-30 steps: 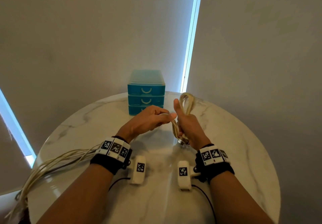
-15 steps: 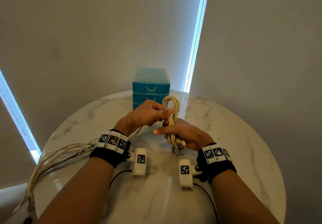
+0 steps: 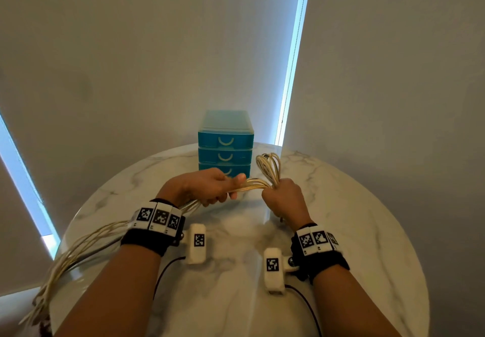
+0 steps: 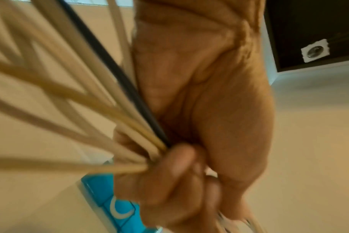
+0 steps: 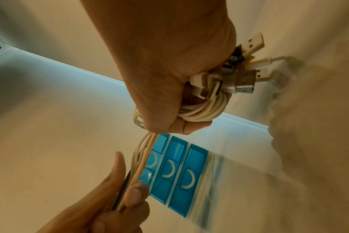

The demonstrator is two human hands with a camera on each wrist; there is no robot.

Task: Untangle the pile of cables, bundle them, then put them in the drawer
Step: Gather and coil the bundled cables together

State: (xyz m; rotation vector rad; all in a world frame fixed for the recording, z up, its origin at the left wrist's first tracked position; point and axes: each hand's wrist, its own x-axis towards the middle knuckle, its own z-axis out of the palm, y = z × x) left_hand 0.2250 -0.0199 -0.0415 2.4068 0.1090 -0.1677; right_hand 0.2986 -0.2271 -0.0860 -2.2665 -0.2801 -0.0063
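Note:
Several cream cables (image 3: 252, 183) and one black one run as a single bundle between my hands above the round marble table (image 3: 354, 226). My right hand (image 3: 282, 196) grips the looped end; the loop (image 3: 269, 167) sticks up above my fist, and USB plugs (image 5: 243, 78) poke out below it. My left hand (image 3: 210, 188) grips the bundle a little to the left, thumb along the strands (image 4: 102, 119). The long tails (image 3: 78, 250) trail left and hang over the table edge. A blue three-drawer unit (image 3: 225, 142) stands behind my hands, all drawers closed.
The drawer unit sits at the table's far edge near a bright window gap (image 3: 291, 55) between grey blinds. Black wires (image 3: 301, 302) from the wrist cameras lie on the table close to me. Bare marble spreads to the right (image 3: 367, 271).
My hands have moved apart: the right carried the loop to the right and closed into a fist around it, while the left slid along the strands, which are now stretched between the hands.

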